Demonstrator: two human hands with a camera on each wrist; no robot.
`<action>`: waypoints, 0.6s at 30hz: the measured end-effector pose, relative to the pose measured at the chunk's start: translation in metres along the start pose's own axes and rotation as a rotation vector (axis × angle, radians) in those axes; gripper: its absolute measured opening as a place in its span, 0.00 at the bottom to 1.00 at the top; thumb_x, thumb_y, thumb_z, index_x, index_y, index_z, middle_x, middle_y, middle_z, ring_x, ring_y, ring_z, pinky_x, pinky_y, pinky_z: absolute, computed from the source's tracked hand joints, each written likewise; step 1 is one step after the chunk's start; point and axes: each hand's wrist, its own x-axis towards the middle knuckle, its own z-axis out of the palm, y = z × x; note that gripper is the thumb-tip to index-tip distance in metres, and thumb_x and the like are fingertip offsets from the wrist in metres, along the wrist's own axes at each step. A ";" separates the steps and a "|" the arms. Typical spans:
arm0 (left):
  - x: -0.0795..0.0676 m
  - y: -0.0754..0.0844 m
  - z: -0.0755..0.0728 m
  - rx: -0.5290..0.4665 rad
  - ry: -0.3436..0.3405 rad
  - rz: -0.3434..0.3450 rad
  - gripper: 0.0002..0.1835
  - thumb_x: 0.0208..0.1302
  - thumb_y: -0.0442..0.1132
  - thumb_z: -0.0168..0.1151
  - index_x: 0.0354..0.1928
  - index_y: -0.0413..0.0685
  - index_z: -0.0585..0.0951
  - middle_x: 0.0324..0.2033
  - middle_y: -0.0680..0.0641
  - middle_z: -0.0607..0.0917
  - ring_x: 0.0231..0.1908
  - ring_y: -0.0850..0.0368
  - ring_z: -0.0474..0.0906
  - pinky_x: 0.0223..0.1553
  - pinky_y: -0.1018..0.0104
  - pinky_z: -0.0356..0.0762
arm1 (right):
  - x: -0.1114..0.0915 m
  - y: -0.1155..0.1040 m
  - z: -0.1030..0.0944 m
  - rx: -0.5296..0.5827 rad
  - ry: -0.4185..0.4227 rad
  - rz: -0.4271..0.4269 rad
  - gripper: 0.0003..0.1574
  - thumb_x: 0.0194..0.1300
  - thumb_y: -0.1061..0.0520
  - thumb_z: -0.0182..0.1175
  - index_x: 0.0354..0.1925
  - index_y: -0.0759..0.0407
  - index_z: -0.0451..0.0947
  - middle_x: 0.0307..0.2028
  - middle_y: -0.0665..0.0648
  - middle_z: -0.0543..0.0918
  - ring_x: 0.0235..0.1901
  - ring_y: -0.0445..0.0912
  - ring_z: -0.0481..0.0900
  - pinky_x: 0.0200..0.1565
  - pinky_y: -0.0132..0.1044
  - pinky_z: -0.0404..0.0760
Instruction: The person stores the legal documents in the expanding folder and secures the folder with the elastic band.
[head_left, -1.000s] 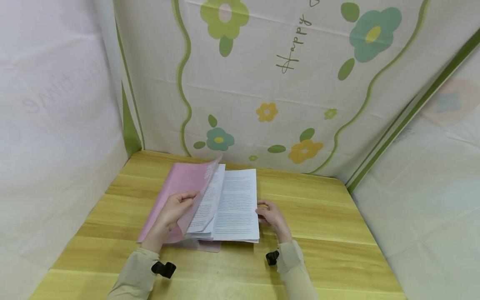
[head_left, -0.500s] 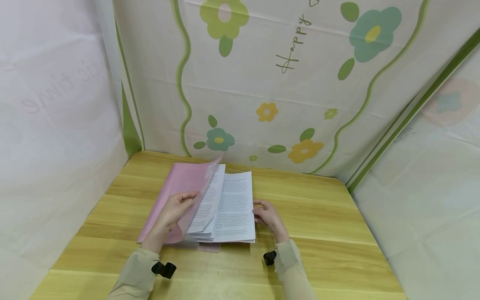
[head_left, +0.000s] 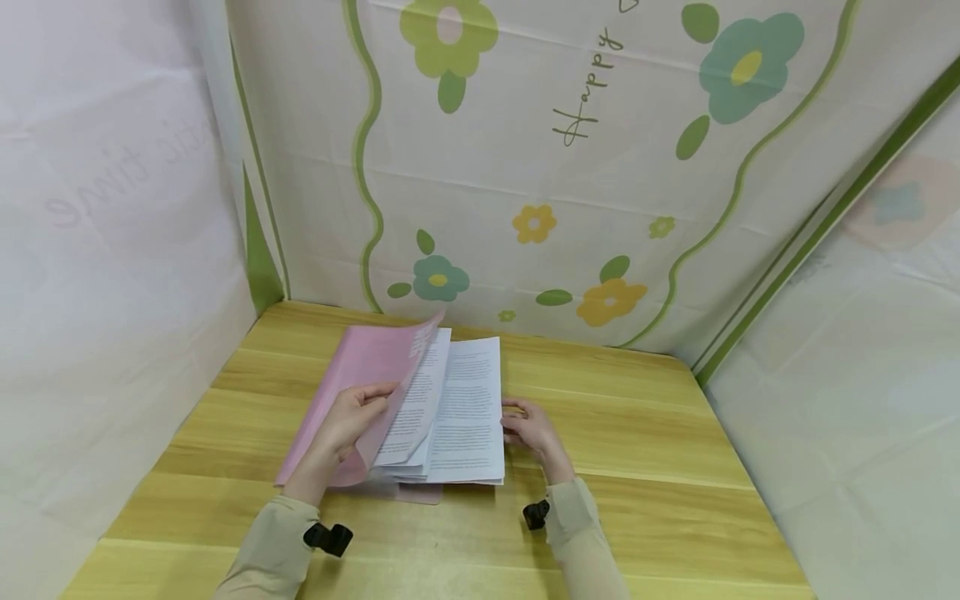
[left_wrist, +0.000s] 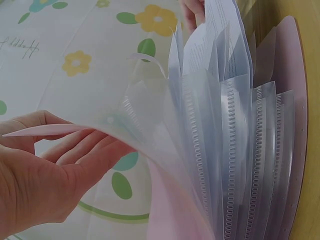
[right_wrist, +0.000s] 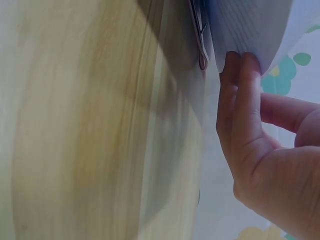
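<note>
A pink folder point(head_left: 375, 354) with clear plastic sleeves point(left_wrist: 235, 150) lies on the table, its front cover partly lifted. The cover's free edge is pinched between the thumb and fingers of my left hand point(head_left: 348, 421). Under that cover a printed page point(head_left: 412, 417) shows. To its right, a stack of printed sheets point(head_left: 468, 408) juts out past the folder, its left part hidden. My right hand point(head_left: 534, 429) holds this stack by the right edge; in the right wrist view the fingertips point(right_wrist: 250, 62) press against the paper, which bends slightly.
The wooden table point(head_left: 615, 433) extends to the right of and in front of the folder. Behind it hangs a white cloth with printed flowers point(head_left: 450, 183), and more cloth closes off both sides. Each wrist carries a small black camera point(head_left: 327, 540).
My right hand has moved left with the printed sheets, so less of the stack juts out of the folder. The left hand and the lifted cover have stayed in place.
</note>
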 end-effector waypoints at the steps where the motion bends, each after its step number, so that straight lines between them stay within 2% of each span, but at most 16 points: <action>1: 0.000 0.000 0.000 0.000 0.000 0.000 0.24 0.68 0.30 0.48 0.66 0.32 0.72 0.68 0.34 0.72 0.72 0.44 0.60 0.72 0.45 0.60 | 0.000 0.000 0.001 0.002 -0.001 0.002 0.28 0.70 0.66 0.55 0.67 0.63 0.69 0.54 0.69 0.83 0.34 0.45 0.84 0.34 0.33 0.83; 18: -0.002 0.001 -0.001 0.000 0.002 -0.008 0.24 0.69 0.30 0.48 0.66 0.33 0.72 0.68 0.34 0.71 0.74 0.41 0.59 0.73 0.44 0.59 | 0.001 -0.005 0.009 0.008 -0.030 0.005 0.29 0.69 0.65 0.57 0.67 0.62 0.69 0.53 0.69 0.83 0.33 0.42 0.83 0.35 0.34 0.83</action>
